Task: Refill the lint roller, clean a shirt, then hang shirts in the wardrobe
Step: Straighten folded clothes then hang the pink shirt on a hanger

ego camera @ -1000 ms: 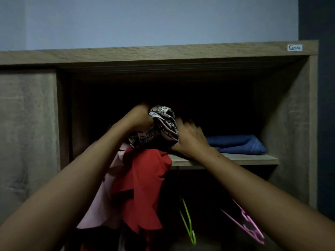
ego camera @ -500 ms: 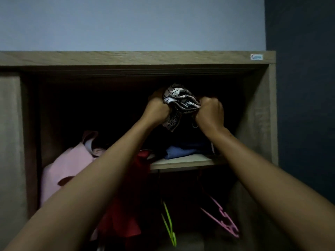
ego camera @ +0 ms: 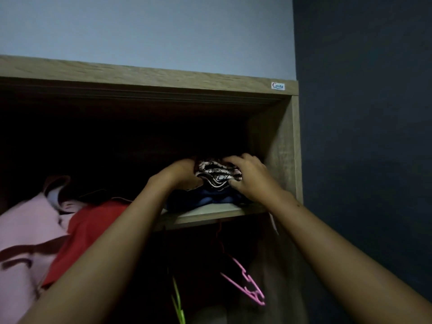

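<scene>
A black-and-white patterned cloth [ego camera: 216, 173], folded into a bundle, rests on a folded blue garment [ego camera: 210, 199] on the wardrobe shelf [ego camera: 210, 212]. My left hand [ego camera: 180, 173] grips the bundle's left side. From the right, my right hand [ego camera: 249, 177] holds it, fingers curled over the top and under the front edge. A pink shirt [ego camera: 25, 232] and a red shirt [ego camera: 93, 220] hang at the left, partly behind my left forearm.
The wooden wardrobe's right wall [ego camera: 280, 148] stands close beside my right hand. Below the shelf hang an empty pink hanger [ego camera: 245, 284] and a green hanger [ego camera: 178, 305]. A dark wall [ego camera: 362, 160] lies to the right. The wardrobe's interior is very dark.
Both hands lifted the patterned bundle from beside the hanging shirts, carried it right and lowered it onto the blue garment on the shelf. The camera view turned left and tilted.
</scene>
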